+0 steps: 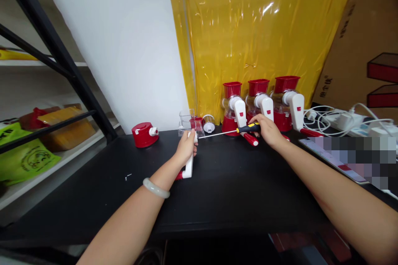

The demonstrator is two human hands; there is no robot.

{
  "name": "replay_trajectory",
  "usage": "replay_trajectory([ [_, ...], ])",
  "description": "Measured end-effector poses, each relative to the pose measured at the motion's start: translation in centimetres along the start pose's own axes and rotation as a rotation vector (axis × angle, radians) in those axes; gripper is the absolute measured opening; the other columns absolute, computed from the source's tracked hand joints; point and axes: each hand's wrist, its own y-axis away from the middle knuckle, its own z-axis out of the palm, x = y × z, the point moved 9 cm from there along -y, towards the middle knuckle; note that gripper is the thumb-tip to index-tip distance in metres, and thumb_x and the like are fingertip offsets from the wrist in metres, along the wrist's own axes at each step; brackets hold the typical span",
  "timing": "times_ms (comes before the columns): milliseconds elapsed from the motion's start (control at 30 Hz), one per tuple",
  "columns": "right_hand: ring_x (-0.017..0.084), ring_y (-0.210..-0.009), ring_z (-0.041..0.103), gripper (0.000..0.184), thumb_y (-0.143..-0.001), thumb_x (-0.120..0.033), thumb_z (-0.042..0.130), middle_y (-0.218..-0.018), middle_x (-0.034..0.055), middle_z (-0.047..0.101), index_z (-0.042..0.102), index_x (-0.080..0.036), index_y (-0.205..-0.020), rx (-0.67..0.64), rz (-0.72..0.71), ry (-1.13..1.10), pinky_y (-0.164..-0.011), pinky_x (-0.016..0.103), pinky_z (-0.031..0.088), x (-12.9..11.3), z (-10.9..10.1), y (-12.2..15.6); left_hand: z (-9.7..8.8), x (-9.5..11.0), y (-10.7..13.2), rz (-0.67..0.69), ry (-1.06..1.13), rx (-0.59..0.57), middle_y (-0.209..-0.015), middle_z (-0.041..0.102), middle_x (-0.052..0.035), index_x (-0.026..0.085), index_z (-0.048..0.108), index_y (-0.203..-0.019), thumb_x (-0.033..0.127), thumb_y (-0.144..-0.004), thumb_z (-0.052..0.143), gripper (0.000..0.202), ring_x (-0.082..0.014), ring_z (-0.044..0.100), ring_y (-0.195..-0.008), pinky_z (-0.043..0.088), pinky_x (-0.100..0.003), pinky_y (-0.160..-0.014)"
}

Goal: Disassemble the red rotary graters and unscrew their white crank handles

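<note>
While the left hand [186, 145] has its fingers wrapped shut around the top of a white crank handle [188, 167], the part stands near-upright on the black table [217, 190], its red end [178, 176] low and toward the wrist. The right hand [268, 130] has fingers curled tight on the black-and-yellow grip of a screwdriver [248, 127] — the shaft runs roughly level to the left, with the tip at the top of the handle, just beside the left fingers. Can't tell if the tip sits in a screw; too small.

Behind the left hand are a clear plastic housing [187, 121] and a small metal drum [209, 124] just beside it. A red base [143, 134] sits further left, apart. Behind the right hand — three assembled red-and-white grinders [259, 105] in a row against the yellow curtain [248, 29]. White cables and a power strip [342, 121] lie at right. There is a pale bangle [156, 188] on the left wrist. The shelf [46, 161] at left holds a green bag [21, 155].
</note>
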Motion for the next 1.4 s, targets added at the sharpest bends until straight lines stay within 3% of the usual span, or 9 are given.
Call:
replay_trajectory([
  [233,0.013,-0.043,0.047,0.017,-0.086,-0.037,0.048,-0.051,-0.0043,0.051,0.057,-0.023,-0.084,0.062,0.067,0.02,-0.046,0.026,0.036,0.6,-0.1,0.0,0.0,0.0,0.1,0.004,0.006,-0.007,-0.062,0.049,0.0047,0.022,0.045,-0.086,0.054,-0.092,0.044,0.033,-0.0065,0.042,-0.039,0.034,-0.016,-0.035],
  [633,0.012,-0.05,0.052,0.017,-0.083,-0.037,0.052,-0.062,-0.0019,0.057,0.059,-0.021,-0.084,0.025,0.081,-0.089,-0.049,0.025,0.042,2.0,0.3,-0.6,-0.1,-0.1,-0.2,0.0,0.023,-0.005,-0.062,0.048,0.005,0.022,0.044,-0.087,0.052,-0.093,0.043,0.03,-0.0065,0.042,-0.039,0.034,-0.016,-0.035],
  [933,0.017,-0.043,0.05,0.034,-0.091,-0.055,0.041,-0.047,-0.0035,0.049,0.056,-0.025,-0.087,0.087,0.059,-0.028,-0.048,0.031,0.04,0.2,-0.5,0.1,0.4,-0.1,0.1,0.002,0.024,-0.035,-0.062,0.048,0.0054,0.022,0.045,-0.088,0.054,-0.092,0.044,0.032,-0.0058,0.041,-0.038,0.033,-0.015,-0.035],
  [1133,0.014,-0.042,0.048,0.023,-0.085,-0.045,0.052,-0.047,-0.0047,0.05,0.057,-0.023,-0.086,0.087,0.099,0.004,-0.045,0.027,0.037,1.0,-0.4,-0.1,0.3,-0.1,0.1,0.002,0.012,-0.027,-0.061,0.048,0.0053,0.022,0.045,-0.087,0.051,-0.094,0.042,0.03,-0.0063,0.041,-0.038,0.034,-0.016,-0.035],
  [1400,0.011,-0.046,0.05,0.018,-0.084,-0.039,0.054,-0.062,-0.0022,0.057,0.059,-0.022,-0.087,0.05,0.094,-0.104,-0.046,0.024,0.04,2.2,0.2,-0.6,0.2,0.0,0.0,-0.002,0.018,-0.013,-0.061,0.047,0.0055,0.022,0.043,-0.087,0.049,-0.095,0.041,0.028,-0.0064,0.041,-0.038,0.034,-0.016,-0.035],
])
